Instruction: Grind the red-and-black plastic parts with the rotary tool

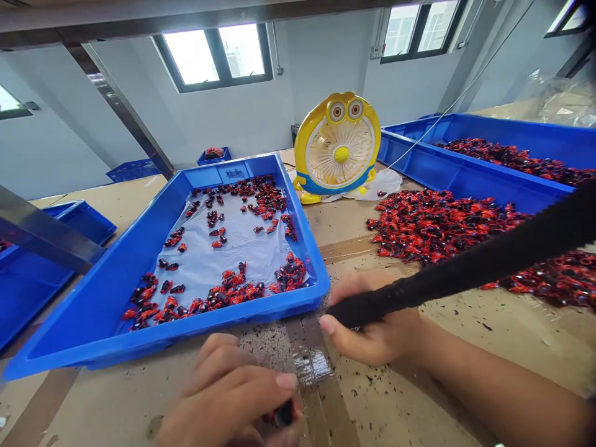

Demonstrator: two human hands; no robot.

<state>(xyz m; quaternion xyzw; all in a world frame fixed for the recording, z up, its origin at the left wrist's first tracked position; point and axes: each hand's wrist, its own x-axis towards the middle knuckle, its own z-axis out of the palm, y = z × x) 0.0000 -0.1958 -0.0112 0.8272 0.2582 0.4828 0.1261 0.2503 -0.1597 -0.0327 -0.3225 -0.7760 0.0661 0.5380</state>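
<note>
At the bottom centre, my left hand (233, 397) is closed round a small red and black piece (283, 412), partly hidden by the fingers. My right hand (382, 332) grips the end of a long black fuzzy rod-like tool (447, 273), which slants up past the right edge of the view. Ahead of my left hand lies a blue tray (321, 273) lined with white sheeting, holding many red and black pieces (233, 288). Beyond my right hand, a large heap of similar pieces (437, 223) rests on the cardboard-covered table (349, 217).
A yellow fan (341, 149) with cartoon eyes stands behind the tray. Large blue bins (465, 171) are at the back right, another blue bin (28, 279) at the left. A metal post (125, 118) slants behind the tray. Dark bits litter the cardboard.
</note>
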